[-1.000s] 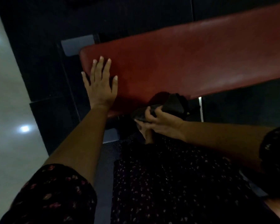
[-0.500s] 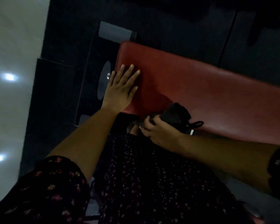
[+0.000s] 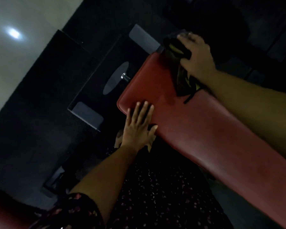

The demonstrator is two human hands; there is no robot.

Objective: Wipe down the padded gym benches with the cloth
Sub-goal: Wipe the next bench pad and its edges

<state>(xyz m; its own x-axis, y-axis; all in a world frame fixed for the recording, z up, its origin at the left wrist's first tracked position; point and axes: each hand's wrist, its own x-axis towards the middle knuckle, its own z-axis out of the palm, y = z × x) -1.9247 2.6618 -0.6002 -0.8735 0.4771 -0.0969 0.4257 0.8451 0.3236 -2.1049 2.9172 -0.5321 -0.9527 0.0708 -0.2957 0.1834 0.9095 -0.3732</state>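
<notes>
Your red padded surface (image 3: 196, 129) runs diagonally from upper centre to lower right, smooth and faintly glossy. Your dark cloth (image 3: 180, 80), streaked with yellow, lies bunched at its far end, gripped by your right hand (image 3: 196, 53), a thin cord trailing.

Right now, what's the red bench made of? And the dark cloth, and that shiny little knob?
Red bench: probably a vinyl or leather-like cover over padding; smooth, with a soft sheen and rounded edges.
Dark cloth: soft fabric, matte; it lies limp and creased under the right hand.
Knob: looks like polished metal; it glints bright silver.
</notes>
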